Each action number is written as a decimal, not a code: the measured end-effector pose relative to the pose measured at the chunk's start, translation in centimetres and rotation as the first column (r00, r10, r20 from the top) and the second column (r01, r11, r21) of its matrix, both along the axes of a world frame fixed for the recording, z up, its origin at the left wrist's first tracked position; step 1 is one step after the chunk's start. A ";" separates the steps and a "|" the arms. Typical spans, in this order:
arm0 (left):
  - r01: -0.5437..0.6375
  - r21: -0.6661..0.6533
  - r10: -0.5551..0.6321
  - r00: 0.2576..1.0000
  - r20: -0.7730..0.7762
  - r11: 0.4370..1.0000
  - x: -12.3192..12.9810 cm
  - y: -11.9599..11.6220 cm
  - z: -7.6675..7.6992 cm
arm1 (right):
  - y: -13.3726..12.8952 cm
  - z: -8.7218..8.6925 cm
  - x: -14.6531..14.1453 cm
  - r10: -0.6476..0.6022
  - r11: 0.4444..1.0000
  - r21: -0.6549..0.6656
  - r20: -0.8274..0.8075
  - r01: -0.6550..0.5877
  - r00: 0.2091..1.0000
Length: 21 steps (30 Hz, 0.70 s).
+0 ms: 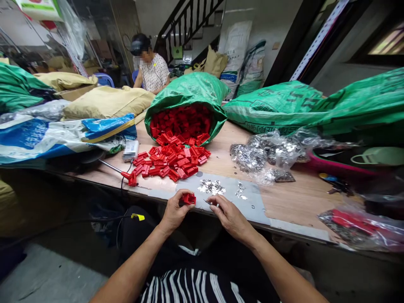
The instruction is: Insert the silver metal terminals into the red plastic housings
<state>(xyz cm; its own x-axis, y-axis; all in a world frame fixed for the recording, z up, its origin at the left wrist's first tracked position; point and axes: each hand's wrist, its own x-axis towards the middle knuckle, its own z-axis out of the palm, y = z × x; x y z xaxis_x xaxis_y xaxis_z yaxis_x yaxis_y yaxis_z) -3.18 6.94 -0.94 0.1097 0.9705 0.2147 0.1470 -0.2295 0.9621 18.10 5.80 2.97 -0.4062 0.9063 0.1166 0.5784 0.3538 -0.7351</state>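
Observation:
Near the table's front edge, my left hand [175,212] grips a red plastic part [188,198] between thumb and fingers. Just to its right, my right hand [227,214] pinches a small, thin metal piece [207,202], its tip pointing toward the red part without touching it. Beyond my hands, small silvery metal pieces [212,187] lie in a cluster on a grey sheet [252,206], with a smaller group [241,190] to the right. A heap of red parts [173,159] spills from the mouth of a green sack [192,86].
Clear bags of metal pieces [265,151] lie to the right, with another bag [360,227] at the right front. Green sacks [277,105] line the back. A rod with a red end [131,178] lies left. Across the table sits a person [154,69].

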 end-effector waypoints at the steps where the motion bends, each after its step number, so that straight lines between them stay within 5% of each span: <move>1: -0.002 -0.006 0.002 0.999 0.054 1.000 0.1 -0.2 0.2 | -0.1 0.2 0.0 -0.001 1.000 -0.003 -0.006 0.001 1.000; 6: 0.027 -0.175 0.058 0.885 0.461 0.984 0.7 -1.3 2.4 | -0.6 1.2 -0.6 0.016 0.997 -0.073 -0.067 -0.021 0.998; 11: 0.322 -0.376 0.155 0.545 0.824 0.869 1.3 -2.4 3.9 | -1.1 2.2 -1.8 0.077 0.994 -0.065 -0.118 -0.085 0.990; 14: 0.398 -0.455 0.278 0.427 0.860 0.797 1.7 -3.0 4.3 | -1.2 2.7 -2.3 0.120 0.991 -0.053 -0.104 -0.126 0.987; 21: 0.452 -0.517 0.381 0.361 0.851 0.727 2.3 -3.8 5.3 | -1.3 3.0 -2.4 0.133 0.991 0.018 -0.089 -0.132 0.987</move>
